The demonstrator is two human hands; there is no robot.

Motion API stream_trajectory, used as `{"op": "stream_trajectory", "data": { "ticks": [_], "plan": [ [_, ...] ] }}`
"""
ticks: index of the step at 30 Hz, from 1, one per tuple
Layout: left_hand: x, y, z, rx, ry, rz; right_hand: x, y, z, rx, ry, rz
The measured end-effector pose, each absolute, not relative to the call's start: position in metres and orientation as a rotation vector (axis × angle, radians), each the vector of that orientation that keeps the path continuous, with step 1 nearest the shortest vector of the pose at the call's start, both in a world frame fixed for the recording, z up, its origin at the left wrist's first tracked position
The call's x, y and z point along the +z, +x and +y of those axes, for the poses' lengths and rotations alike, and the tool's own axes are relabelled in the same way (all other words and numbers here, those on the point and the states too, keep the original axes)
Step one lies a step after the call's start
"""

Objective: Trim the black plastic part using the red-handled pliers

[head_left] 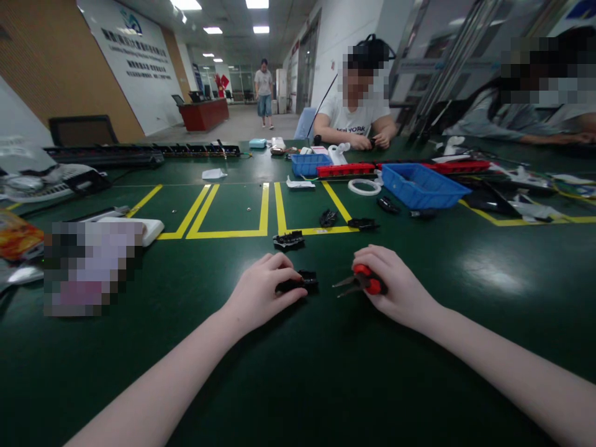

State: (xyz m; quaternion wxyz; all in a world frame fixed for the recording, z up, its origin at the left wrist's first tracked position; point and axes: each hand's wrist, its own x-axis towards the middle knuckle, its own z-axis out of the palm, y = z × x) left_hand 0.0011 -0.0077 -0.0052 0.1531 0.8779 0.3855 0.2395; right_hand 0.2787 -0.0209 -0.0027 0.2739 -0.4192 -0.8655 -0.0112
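Note:
My left hand [261, 290] rests on the green table [298, 385] and grips a small black plastic part [303, 281]. My right hand [393, 284] holds red-handled pliers [361, 282], their metal jaws pointing left toward the black part, a short gap between them. Another black plastic part [288, 239] lies just beyond my hands on the yellow tape line.
More black parts [328, 217] [362, 223] lie on the yellow floor-tape markings. Blue bins [419, 184] [310, 164], red trays [345, 169] and a white tape ring [364, 187] sit farther back. Two other people sit across the table; a third person stands in the corridor.

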Motion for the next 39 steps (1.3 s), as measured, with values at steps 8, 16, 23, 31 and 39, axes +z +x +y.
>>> {"op": "stream_trajectory", "data": {
  "ticks": [8, 16, 23, 31, 39],
  "plan": [
    [-0.011, 0.003, -0.005, 0.772, 2.487, 1.063, -0.003, 0.274, 0.001, -0.253, -0.996, -2.464],
    [-0.017, 0.008, 0.021, 0.841, 2.498, 0.995, -0.004, 0.251, 0.05, -0.485, -0.871, -2.518],
    [-0.019, 0.01, 0.027, 0.905, 2.437, 0.874, -0.008, 0.256, 0.046, -0.551, -0.968, -2.444],
    [-0.015, 0.011, 0.016, 0.954, 2.357, 0.775, -0.008, 0.253, 0.043, -0.585, -1.016, -2.464],
    [-0.012, 0.015, 0.009, 0.968, 2.322, 0.757, -0.007, 0.252, 0.041, -0.584, -0.996, -2.494]
  ]
}}
